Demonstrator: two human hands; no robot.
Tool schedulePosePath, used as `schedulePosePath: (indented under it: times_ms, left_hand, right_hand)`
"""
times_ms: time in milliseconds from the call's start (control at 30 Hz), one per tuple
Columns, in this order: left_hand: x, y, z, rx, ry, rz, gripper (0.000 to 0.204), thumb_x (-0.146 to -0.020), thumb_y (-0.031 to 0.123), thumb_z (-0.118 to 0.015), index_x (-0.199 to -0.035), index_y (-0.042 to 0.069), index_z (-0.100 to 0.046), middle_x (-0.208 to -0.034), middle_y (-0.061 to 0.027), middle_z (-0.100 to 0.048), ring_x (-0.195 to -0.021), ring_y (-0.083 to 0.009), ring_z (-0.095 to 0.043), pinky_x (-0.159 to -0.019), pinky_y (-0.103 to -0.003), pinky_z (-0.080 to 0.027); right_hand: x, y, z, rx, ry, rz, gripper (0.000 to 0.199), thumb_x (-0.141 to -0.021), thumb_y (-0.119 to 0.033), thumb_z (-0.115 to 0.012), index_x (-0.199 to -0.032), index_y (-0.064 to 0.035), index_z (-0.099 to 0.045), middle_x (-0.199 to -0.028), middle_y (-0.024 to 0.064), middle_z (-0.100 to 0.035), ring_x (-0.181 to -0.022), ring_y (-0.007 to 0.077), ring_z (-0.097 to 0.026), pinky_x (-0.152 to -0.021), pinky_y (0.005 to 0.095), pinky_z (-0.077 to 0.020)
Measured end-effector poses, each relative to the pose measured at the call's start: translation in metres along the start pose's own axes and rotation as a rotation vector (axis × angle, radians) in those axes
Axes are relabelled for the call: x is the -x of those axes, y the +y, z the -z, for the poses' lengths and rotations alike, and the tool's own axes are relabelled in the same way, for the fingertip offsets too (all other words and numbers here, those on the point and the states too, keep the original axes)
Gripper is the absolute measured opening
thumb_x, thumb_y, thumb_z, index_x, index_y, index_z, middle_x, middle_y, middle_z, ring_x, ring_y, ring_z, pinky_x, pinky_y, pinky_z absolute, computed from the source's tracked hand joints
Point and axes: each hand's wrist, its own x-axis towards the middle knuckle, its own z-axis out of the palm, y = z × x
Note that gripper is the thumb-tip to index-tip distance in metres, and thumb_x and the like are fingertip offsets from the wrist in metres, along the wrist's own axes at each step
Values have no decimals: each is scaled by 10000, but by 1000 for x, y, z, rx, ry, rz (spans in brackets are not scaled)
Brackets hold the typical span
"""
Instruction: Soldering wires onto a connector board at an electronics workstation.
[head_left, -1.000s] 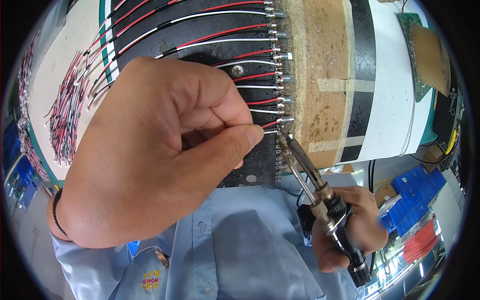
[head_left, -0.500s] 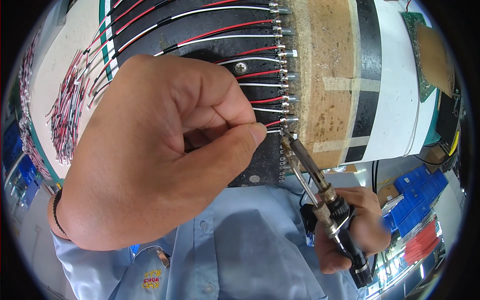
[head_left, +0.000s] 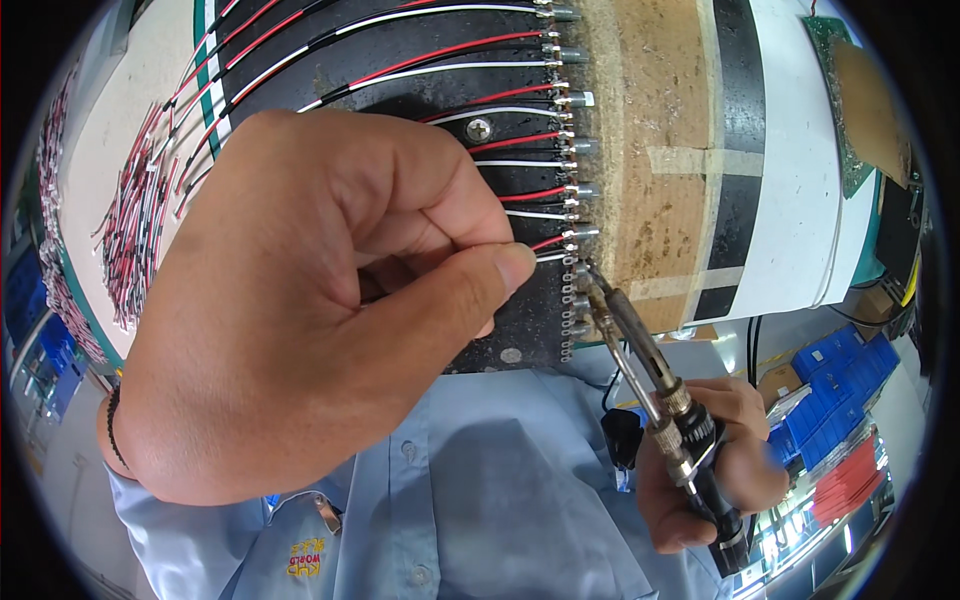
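Note:
My left hand (head_left: 330, 300) is closed in a pinch between thumb and forefinger. It grips a thin wire set, whose red wire (head_left: 549, 243) and white wire (head_left: 549, 258) come out past the fingertips to a small metal terminal (head_left: 580, 233). Above it, several similar terminals with red, black and white wires line the edge of a black plate (head_left: 530, 315). In my right hand (head_left: 725, 465) is a soldering iron (head_left: 640, 345) with a thin metal tube beside its shaft. Its tip points up and left, just below and right of the held wires.
A tan board strip (head_left: 655, 100) with tape across it lies right of the terminals. A bundle of loose wires (head_left: 135, 230) rests on the pale surface at left. Blue bins (head_left: 835, 385) stand at lower right. Black cables hang near the right hand.
The soldering iron has moved slightly right and down, its tip drawing away from the wire ends. My left hand stays nearly still with its pinch on the wires.

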Motion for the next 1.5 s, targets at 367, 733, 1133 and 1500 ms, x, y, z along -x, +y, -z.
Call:
schedulePosePath:
  times_ms: [367,733,1133,1500]
  left_hand:
    - [-2,-2,2,26,-52,-13,67,-889,-1,-678,-853,-41,-640,-724,-75,-666,-648,-86,-638,-601,-209,-513]
    - [-1,-11,1,12,-42,-116,56,-877,-38,-667,-840,-53,-627,-723,-88,-667,-635,-78,-625,-602,-207,-510]
    - [0,-11,0,0,-35,-108,58,-876,-42,-661,-834,-51,-622,-726,-82,-664,-637,-75,-619,-601,-202,-501]
    - [-5,-7,10,-107,-145,-91,69,-885,-27,-664,-833,-43,-622,-736,-65,-659,-648,-67,-613,-608,-200,-503]
  right_hand:
    - [-4,6,-3,1,-25,50,504,-936,-502,-550,-1162,-53,-505,-630,170,-613,-504,241,-589,-468,328,-426]
    - [-4,5,-3,6,-16,49,518,-915,-507,-579,-1146,-49,-504,-629,167,-608,-501,236,-590,-457,330,-427]
    - [-4,6,0,-78,-10,30,534,-905,-480,-599,-1170,-26,-503,-698,193,-613,-566,252,-597,-481,334,-439]
    - [-7,12,-1,-110,-49,92,500,-902,-434,-629,-1118,-3,-499,-612,139,-566,-540,268,-584,-486,341,-440]
